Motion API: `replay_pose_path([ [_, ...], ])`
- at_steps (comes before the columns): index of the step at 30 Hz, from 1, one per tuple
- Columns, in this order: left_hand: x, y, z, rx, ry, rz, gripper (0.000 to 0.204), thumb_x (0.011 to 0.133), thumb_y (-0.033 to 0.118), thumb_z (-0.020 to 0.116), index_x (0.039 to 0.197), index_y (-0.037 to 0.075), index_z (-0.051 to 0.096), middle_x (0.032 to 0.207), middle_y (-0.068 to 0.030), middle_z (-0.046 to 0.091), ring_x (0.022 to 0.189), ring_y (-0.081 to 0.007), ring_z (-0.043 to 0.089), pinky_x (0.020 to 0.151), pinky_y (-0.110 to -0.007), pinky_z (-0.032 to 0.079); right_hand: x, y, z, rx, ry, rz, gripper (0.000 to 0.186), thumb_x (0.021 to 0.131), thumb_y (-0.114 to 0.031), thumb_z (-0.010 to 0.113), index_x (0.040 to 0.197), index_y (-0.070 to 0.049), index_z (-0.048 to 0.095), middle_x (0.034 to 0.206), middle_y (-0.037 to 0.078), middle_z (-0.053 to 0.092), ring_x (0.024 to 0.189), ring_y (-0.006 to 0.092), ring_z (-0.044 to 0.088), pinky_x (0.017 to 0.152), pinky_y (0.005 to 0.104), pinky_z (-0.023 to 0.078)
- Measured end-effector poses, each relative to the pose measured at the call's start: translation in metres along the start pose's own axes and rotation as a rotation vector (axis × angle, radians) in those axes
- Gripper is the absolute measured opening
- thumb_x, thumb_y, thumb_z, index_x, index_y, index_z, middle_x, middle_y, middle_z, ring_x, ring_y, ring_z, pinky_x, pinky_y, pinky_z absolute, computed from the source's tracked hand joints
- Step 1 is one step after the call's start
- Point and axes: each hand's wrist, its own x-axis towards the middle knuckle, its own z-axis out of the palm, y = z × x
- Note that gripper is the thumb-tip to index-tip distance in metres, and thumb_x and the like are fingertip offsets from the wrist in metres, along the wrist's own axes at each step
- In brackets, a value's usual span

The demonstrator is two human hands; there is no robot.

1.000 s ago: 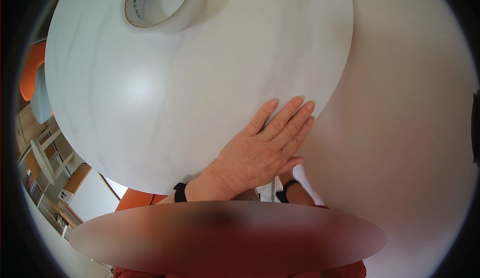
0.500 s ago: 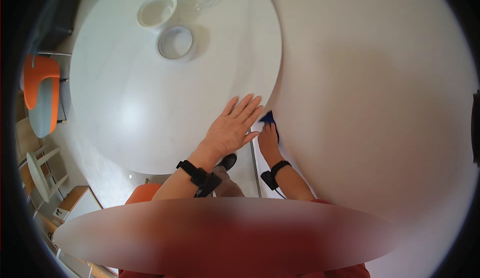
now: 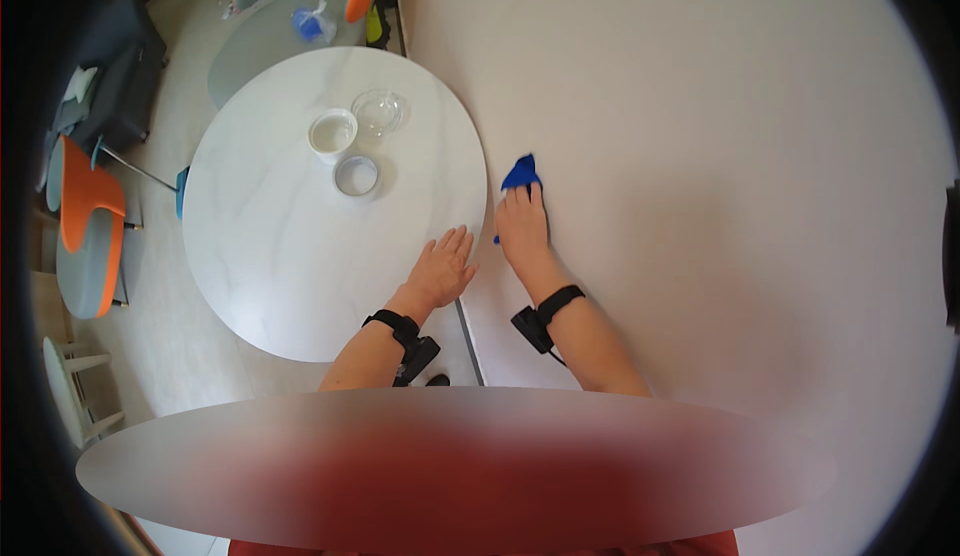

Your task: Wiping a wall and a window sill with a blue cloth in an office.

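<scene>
Against pale wall [image 3: 700, 156], right hand [image 3: 522, 224] holding blue cloth [image 3: 520, 173], left hand [image 3: 440, 268] flat on table [image 3: 280, 246]

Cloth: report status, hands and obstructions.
Right hand on blue cloth, at wall. Left hand palm-down near table edge. Tape roll, bowl, clear dish on table, apart from both hands.

Soft, bright light; glare on white table [image 3: 275, 274]; faint shadows on beige wall [image 3: 690, 276]; rim black, edges bowed; bottom centre blurred.
</scene>
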Motion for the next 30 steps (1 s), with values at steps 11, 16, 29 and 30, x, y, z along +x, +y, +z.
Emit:
replay_pose_path([
  [11, 0.086, 0.117, -0.147, -0.573, 0.874, 0.233, 0.054, 0.097, 0.023, 0.039, 0.142, -0.004, 0.025, 0.147, -0.0255, 0.026, 0.135, -0.0386, 0.028, 0.110, -0.040, 0.028, 0.045, 0.105, -0.167, -0.088, 0.391, 0.270, 0.027, 0.078, -0.017, 0.060, 0.101, -0.003, 0.064, 0.103, 0.011, 0.059, 0.109, 0.0253, 0.050, 0.105, 0.0456, 0.029],
  [16, 0.073, 0.177, -0.180, -0.787, 0.987, 0.676, 0.052, 0.096, 0.024, 0.037, 0.140, -0.003, 0.034, 0.147, -0.0256, 0.028, 0.134, -0.0397, 0.030, 0.111, -0.039, 0.024, -0.008, 0.121, -0.221, -0.082, 0.720, 0.364, 0.023, 0.079, -0.013, 0.057, 0.098, 0.000, 0.064, 0.111, 0.013, 0.060, 0.118, 0.0267, 0.049, 0.105, 0.0454, 0.031],
  [29, 0.044, 0.270, -0.142, -0.711, 0.963, 1.161, 0.066, 0.084, 0.049, 0.056, 0.138, 0.013, 0.042, 0.147, -0.0204, 0.032, 0.136, -0.0392, 0.028, 0.111, -0.051, 0.015, -0.178, 0.107, -0.298, 0.060, 0.465, 0.484, 0.041, 0.078, -0.001, 0.059, 0.119, 0.003, 0.057, 0.139, 0.021, 0.043, 0.128, 0.0380, 0.042, 0.103, 0.0482, 0.033],
  [30, 0.045, 0.272, -0.142, -0.719, 0.955, 1.180, 0.066, 0.084, 0.049, 0.056, 0.138, 0.013, 0.042, 0.147, -0.0204, 0.032, 0.136, -0.0392, 0.028, 0.111, -0.051, 0.015, -0.185, 0.104, -0.306, 0.173, 0.419, 0.465, 0.044, 0.077, 0.003, 0.059, 0.120, 0.003, 0.056, 0.141, 0.021, 0.040, 0.128, 0.0386, 0.041, 0.103, 0.0473, 0.034],
])
